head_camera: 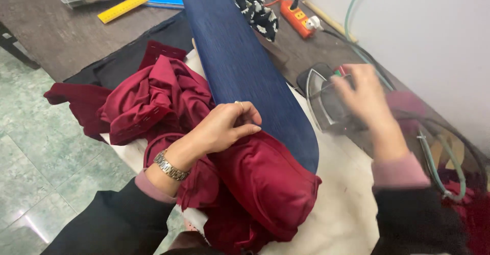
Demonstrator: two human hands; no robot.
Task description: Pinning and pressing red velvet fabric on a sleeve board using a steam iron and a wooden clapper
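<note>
Head view, left hand (pixel 224 127) pinching maroon garment (pixel 265 178), right hand (pixel 365 94) on iron (pixel 326 102)

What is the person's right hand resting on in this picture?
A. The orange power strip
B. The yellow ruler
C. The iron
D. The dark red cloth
C: the right hand lies blurred on top of the iron, beside the blue ironing board, while the left hand pinches the dark red cloth.
</note>
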